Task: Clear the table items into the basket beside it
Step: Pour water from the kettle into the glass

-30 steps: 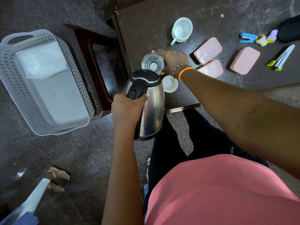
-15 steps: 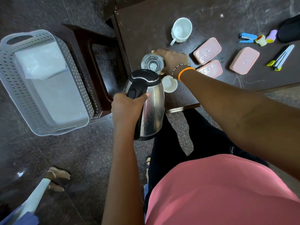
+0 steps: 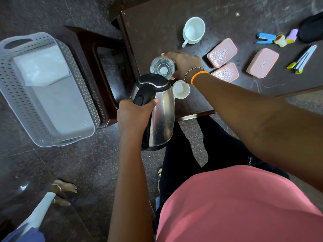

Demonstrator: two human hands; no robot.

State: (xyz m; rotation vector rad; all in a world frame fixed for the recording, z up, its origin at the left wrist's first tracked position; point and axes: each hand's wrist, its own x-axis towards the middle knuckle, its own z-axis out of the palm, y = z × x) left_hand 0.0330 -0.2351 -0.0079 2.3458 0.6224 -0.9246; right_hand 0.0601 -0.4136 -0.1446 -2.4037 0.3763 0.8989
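Observation:
My left hand point(image 3: 132, 114) grips the black handle of a steel kettle point(image 3: 161, 117), held above the near left corner of the dark table point(image 3: 157, 32). Just beyond it, my right hand point(image 3: 185, 64) wraps around a clear glass point(image 3: 162, 68) on the table. A small white cup point(image 3: 180, 89) stands under my right wrist. A white mug point(image 3: 193, 30) sits farther back. Three pink lidded boxes point(image 3: 222, 52) point(image 3: 225, 72) point(image 3: 262, 62) lie to the right. The white perforated basket point(image 3: 19, 95) rests on a stool at the left, with a white packet point(image 3: 41, 66) inside.
A dark stool point(image 3: 97, 55) holds the basket beside the table. At the far right of the table lie a blue stapler point(image 3: 264, 38), small tape rolls point(image 3: 280, 41), pens point(image 3: 303, 59) and a black pouch point(image 3: 312, 29). Another person's bare feet point(image 3: 64, 187) stand at lower left.

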